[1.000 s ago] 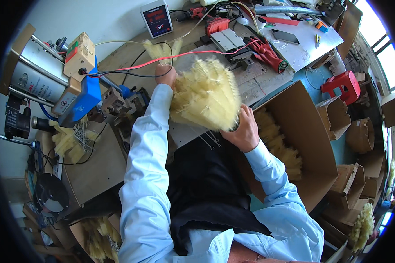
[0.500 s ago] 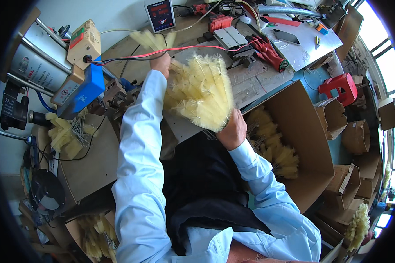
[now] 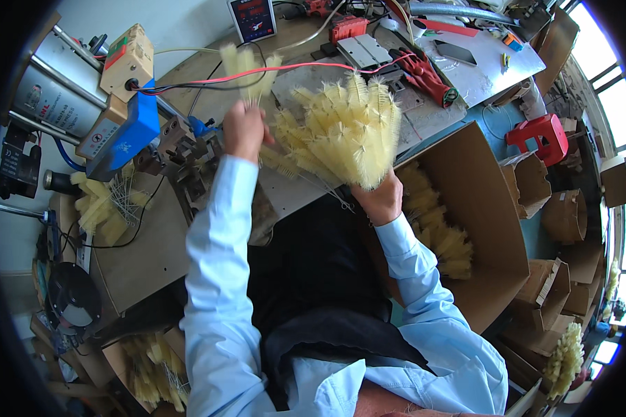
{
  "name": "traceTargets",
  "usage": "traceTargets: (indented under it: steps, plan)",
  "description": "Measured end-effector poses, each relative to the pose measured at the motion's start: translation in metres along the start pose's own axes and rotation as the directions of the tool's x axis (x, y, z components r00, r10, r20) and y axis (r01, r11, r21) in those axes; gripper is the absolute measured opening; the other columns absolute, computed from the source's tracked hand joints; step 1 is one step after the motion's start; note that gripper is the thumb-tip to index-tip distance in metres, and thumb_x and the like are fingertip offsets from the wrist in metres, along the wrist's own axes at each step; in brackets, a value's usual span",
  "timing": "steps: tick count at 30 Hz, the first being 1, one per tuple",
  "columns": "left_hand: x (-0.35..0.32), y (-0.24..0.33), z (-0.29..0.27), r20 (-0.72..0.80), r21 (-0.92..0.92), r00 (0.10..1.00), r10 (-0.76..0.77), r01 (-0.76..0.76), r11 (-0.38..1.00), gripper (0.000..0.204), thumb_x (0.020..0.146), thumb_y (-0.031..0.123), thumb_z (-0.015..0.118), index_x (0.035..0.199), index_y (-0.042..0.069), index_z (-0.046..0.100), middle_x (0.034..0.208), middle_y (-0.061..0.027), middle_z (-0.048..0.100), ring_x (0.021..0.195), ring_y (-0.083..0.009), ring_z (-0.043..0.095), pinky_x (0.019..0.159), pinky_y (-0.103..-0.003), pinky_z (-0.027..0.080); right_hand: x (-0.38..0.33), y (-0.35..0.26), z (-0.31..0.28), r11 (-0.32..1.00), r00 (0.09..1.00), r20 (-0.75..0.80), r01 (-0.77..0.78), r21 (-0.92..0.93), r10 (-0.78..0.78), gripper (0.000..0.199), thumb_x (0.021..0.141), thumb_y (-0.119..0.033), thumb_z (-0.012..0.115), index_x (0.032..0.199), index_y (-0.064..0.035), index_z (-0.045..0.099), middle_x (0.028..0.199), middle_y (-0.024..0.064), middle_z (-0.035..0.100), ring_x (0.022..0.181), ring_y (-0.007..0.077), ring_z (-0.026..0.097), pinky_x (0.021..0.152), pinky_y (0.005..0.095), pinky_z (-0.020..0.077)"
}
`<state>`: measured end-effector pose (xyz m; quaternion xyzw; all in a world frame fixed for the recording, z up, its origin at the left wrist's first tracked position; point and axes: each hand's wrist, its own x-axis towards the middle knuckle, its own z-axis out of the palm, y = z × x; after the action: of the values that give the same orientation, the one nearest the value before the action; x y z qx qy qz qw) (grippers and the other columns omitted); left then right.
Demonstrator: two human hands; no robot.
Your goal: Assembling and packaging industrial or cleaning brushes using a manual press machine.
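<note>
A big fanned bundle of pale yellow bottle brushes [image 3: 351,132] with thin wire stems is in my right hand [image 3: 382,198], its fingers closed underneath the bristles. Some wire stems stick out below it, over the table's front edge. My left hand [image 3: 243,131] is closed around the stems of a few more yellow brushes [image 3: 249,73], bristles pointing up and blurred by motion. It is just left of the bundle, above the worktable [image 3: 292,198]. A few brushes in the bundle lean toward my left hand.
A press with a blue guard [image 3: 125,135] stands at the left, with loose brushes [image 3: 101,208] beside it. Red and black wires [image 3: 292,67] cross above the table. An open cardboard box [image 3: 490,229] of brushes is at my right. Red gloves [image 3: 424,76] and a phone [image 3: 455,52] lie farther back.
My right hand and the bundle have moved to the right, and the bundle has spread wider. My left hand has come slightly nearer and left, its brushes now more upright.
</note>
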<state>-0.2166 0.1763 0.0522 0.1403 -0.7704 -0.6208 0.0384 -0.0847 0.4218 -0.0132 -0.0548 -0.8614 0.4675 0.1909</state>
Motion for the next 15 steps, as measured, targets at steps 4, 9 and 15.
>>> traceTargets:
  steps: [4, 9, 15]
  plan:
    - [-0.126, -0.03, 0.017, 0.0, -0.37, 0.999, -0.043, 0.04, 0.928, 0.015, 0.101, 0.013, 0.046, 0.109, 0.002, 0.053, 0.086, -0.0039, 0.052, 0.06, -0.0115, 0.055, 0.052, -0.033, 0.058, 0.003, 0.014, -0.005, 0.999, 0.999, -0.017, -0.037, 0.003, 0.037, 0.053, 0.07, -0.024, 0.081, 0.111, 0.001, 0.059, 0.094, 0.0237, 0.069, 0.092, 0.0416, 0.067, 0.08, 0.0453, 0.0537]
    - [-0.16, -0.074, 0.041, 0.055, -0.449, 0.981, -0.186, 0.191, 0.873, 0.029, 0.102, 0.007, 0.044, 0.13, 0.001, 0.046, 0.109, -0.01, 0.056, 0.084, -0.0205, 0.066, 0.077, -0.04, 0.061, -0.001, 0.006, 0.002, 0.996, 0.998, 0.02, -0.066, 0.058, 0.065, 0.054, 0.07, -0.026, 0.081, 0.111, 0.0014, 0.06, 0.093, 0.0245, 0.07, 0.092, 0.0417, 0.068, 0.08, 0.0454, 0.0539]
    - [-0.124, -0.083, 0.071, 0.077, -0.522, 0.988, -0.135, 0.155, 0.839, 0.028, 0.086, 0.003, 0.06, 0.113, -0.007, 0.059, 0.109, -0.0118, 0.066, 0.09, -0.0183, 0.065, 0.072, -0.03, 0.053, -0.024, -0.009, 0.014, 0.976, 0.986, 0.137, -0.121, 0.183, 0.097, 0.055, 0.07, -0.026, 0.082, 0.111, 0.0031, 0.062, 0.096, 0.0253, 0.07, 0.094, 0.0393, 0.069, 0.081, 0.0435, 0.0544]
